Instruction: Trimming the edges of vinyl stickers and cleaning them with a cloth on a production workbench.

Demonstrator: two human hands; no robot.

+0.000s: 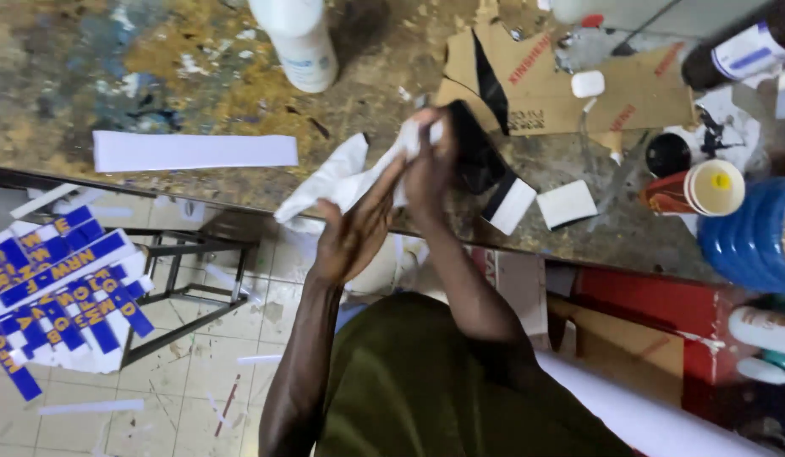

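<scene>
two hands [359, 228], one white cloth [333, 178], one white paper strip [194, 151], one black cap [668, 155]

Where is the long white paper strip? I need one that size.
In the head view, the white strip lies flat on the paint-stained workbench, left of the hands, below the white bottle.
</scene>
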